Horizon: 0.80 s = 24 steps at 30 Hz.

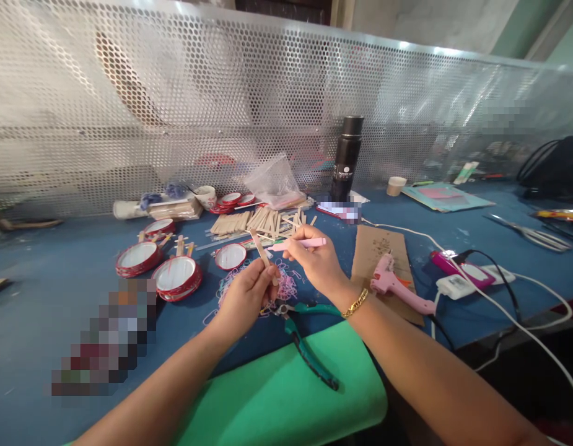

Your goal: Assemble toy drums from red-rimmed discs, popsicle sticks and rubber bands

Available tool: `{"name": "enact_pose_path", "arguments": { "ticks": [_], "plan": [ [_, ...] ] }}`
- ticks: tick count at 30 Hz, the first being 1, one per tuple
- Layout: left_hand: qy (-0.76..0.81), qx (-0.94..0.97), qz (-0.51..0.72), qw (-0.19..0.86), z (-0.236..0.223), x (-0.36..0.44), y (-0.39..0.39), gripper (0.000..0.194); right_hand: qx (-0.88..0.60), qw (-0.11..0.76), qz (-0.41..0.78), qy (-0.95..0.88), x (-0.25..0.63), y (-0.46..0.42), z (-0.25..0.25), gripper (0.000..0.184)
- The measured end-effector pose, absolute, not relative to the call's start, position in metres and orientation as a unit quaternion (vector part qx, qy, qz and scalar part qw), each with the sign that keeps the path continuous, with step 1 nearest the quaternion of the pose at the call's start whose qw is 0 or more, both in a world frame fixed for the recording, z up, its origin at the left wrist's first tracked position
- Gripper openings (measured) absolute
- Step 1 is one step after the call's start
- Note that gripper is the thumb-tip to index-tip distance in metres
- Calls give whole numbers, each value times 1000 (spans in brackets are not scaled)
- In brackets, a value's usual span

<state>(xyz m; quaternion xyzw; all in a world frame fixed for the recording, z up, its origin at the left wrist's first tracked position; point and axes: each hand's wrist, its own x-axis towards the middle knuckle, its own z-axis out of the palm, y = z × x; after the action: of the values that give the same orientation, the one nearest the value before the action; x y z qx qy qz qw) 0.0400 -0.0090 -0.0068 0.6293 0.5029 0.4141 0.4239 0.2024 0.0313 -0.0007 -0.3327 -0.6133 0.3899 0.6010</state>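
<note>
My left hand [249, 288] is closed around the lower part of a flat wooden craft stick [258, 245], which tilts upward. In my right hand [314, 257] is a pink pen [309, 244], pinched between the fingers. Its tip points left, close to the stick; I cannot tell whether they touch. Beneath my hands lies a pile of pastel paper clips or small loops [288, 288]. Teal-handled pliers [309, 359] rest just below, partly over a green sheet [277, 396]. A small red-rimmed round piece [230, 256] lies behind my left hand.
Wooden sticks [267, 222] are heaped behind my hands. Red-rimmed round pieces [177, 279] stand stacked at left. A pink glue gun [398, 285] lies on cardboard [365, 248], with a power strip [460, 285] and cords beyond it. A black bottle [346, 161] stands before a perforated metal panel [184, 93].
</note>
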Motion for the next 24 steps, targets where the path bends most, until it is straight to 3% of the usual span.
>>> {"name": "enact_pose_path", "arguments": {
  "ticks": [24],
  "plan": [
    [503, 613, 423, 438, -3, 41, -9, 40, -335, 577, 369, -647, 203, 30, 0, 20]
  ]
}}
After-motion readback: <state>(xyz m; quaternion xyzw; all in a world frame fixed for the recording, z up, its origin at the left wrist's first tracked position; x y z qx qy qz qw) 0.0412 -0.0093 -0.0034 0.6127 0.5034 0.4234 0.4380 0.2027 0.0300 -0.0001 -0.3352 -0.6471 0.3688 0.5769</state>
